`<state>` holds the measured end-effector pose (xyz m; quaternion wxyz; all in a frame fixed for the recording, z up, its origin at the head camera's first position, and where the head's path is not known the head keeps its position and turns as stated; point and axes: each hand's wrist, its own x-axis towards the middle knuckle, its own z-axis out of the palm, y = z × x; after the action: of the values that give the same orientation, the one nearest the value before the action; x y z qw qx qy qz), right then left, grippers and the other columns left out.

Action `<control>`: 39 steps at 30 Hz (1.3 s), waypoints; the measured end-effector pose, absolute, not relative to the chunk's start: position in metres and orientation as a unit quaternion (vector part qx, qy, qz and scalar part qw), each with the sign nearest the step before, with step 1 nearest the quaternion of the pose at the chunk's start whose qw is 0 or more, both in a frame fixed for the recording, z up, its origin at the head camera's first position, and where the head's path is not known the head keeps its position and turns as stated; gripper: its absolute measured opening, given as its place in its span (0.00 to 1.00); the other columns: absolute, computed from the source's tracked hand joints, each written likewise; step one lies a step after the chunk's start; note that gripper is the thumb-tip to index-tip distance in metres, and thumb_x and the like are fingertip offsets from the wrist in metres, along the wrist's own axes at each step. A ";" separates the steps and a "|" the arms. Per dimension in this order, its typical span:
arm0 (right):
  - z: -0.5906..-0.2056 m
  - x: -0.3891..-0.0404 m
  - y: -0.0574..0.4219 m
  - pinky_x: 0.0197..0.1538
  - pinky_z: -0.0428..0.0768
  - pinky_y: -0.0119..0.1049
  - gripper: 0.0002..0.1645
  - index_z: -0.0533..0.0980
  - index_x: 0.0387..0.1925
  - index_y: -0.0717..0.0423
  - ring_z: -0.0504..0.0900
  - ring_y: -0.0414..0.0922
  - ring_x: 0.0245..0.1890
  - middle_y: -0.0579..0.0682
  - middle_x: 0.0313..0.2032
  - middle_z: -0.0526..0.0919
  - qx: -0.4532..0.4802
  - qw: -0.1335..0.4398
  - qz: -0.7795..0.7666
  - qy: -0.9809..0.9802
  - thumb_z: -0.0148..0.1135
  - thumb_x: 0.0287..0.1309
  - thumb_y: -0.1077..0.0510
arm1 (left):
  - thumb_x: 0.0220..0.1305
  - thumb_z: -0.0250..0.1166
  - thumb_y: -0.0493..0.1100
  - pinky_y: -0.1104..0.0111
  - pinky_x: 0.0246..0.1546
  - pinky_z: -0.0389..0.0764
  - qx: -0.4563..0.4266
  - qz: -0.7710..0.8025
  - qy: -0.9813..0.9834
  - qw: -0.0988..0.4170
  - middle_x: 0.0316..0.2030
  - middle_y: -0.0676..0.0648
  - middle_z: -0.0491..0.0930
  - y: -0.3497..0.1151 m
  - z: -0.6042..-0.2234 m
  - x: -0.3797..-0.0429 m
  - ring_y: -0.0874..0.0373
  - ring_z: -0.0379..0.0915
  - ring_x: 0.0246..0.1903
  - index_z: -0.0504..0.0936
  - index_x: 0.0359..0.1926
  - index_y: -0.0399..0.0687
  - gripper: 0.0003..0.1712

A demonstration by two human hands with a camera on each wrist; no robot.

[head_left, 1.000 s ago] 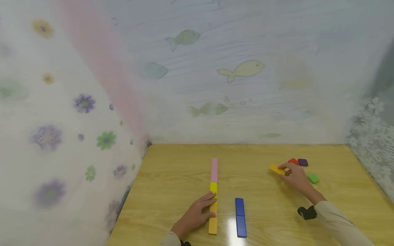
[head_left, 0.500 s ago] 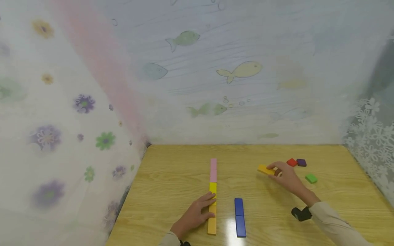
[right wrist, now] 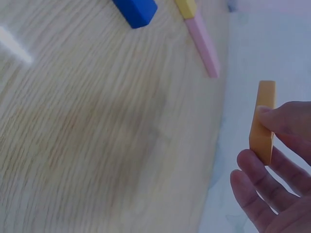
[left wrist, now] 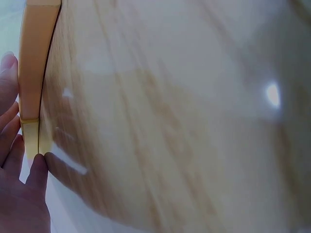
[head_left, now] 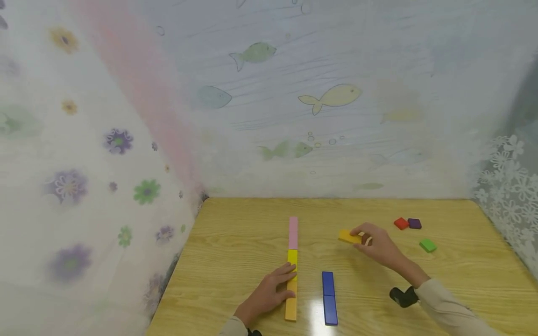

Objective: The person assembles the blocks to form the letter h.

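Observation:
In the head view my right hand [head_left: 378, 246] pinches an orange block [head_left: 350, 236] above the table. The right wrist view shows the thumb on one face of that orange block [right wrist: 262, 126] and fingertips at its lower end. My left hand [head_left: 266, 293] rests against a straight row on the left. Its fingers lie extended over the yellow block [head_left: 292, 256], and the thumb touches a lighter orange block [head_left: 291, 308]. A pink strip [head_left: 293, 232] continues the row at its far end. Two blue blocks [head_left: 329, 284] lie end to end right of the row.
A red block [head_left: 401, 223] and a dark purple one [head_left: 414, 223] lie side by side at the back right of the wooden table [head_left: 235, 233]. A green block [head_left: 428, 245] lies nearer. A fish-patterned curtain [head_left: 269, 121] hangs behind the table, a flowered one [head_left: 92, 219] at left.
My right hand has moved left with the orange block, away from the red, purple and green blocks. The left hand stays on the row.

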<state>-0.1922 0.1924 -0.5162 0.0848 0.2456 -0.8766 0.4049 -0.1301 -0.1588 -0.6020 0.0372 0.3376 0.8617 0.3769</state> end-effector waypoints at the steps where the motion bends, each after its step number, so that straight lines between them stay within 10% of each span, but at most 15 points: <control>1: -0.516 -0.192 0.190 0.27 0.79 0.29 0.16 0.79 0.39 0.59 0.74 0.37 0.27 0.53 0.38 0.82 0.247 0.082 0.404 -0.877 0.70 0.46 0.71 | 0.62 0.62 0.53 0.57 0.64 0.62 0.337 0.377 0.862 0.039 0.67 0.47 0.63 -0.159 -0.602 -0.130 0.50 0.54 0.68 0.72 0.62 0.42 0.31; 39: -0.533 -0.184 0.146 0.24 0.79 0.32 0.17 0.78 0.40 0.58 0.75 0.39 0.28 0.53 0.39 0.80 0.285 0.034 0.465 -0.838 0.68 0.47 0.72 | 0.63 0.61 0.52 0.56 0.64 0.63 0.327 0.372 0.867 0.055 0.67 0.46 0.62 -0.157 -0.597 -0.128 0.49 0.53 0.68 0.70 0.64 0.41 0.32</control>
<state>-0.1838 0.1463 -0.5325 0.0336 0.2853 -0.8376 0.4646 -0.1283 -0.1569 -0.5969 0.0554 0.3269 0.8672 0.3715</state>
